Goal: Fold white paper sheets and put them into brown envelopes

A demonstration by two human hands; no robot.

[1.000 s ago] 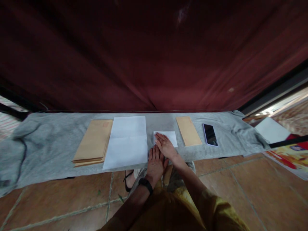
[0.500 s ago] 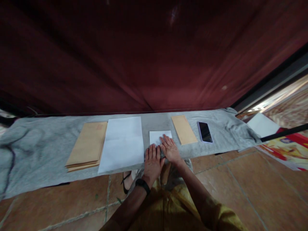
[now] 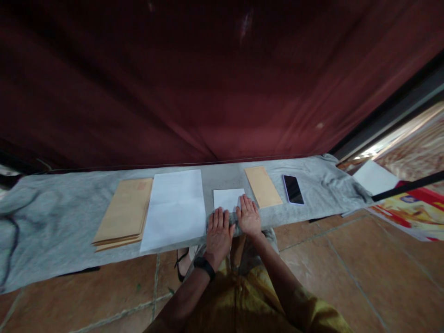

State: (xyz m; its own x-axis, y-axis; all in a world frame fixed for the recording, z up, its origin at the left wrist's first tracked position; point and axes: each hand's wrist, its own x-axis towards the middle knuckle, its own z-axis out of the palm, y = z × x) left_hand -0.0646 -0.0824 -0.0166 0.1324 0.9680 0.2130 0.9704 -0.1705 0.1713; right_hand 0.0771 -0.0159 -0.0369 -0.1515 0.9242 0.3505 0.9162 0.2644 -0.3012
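Observation:
A small folded white sheet of paper (image 3: 228, 199) lies flat on the grey cloth in front of me. My left hand (image 3: 219, 233) rests open on its near left edge, fingers stretched forward. At its near right corner my right hand (image 3: 249, 216) lies flat, fingers out and close together. To the left is a larger white sheet (image 3: 176, 210), spread flat. Beside that sits a stack of brown envelopes (image 3: 123, 212). A single brown envelope (image 3: 264, 187) lies to the right of my right hand, apart from it.
A phone (image 3: 293, 189) lies right of the single envelope. Grey cloth (image 3: 52, 212) covers the narrow bench. Dark red fabric (image 3: 208, 92) hangs behind it. At the far right are a black bar (image 3: 409, 190) and a red and yellow printed box (image 3: 412, 210).
My right hand has slid to the right across the small folded paper, to its right corner, uncovering more of it. My left hand has stayed at the near left edge.

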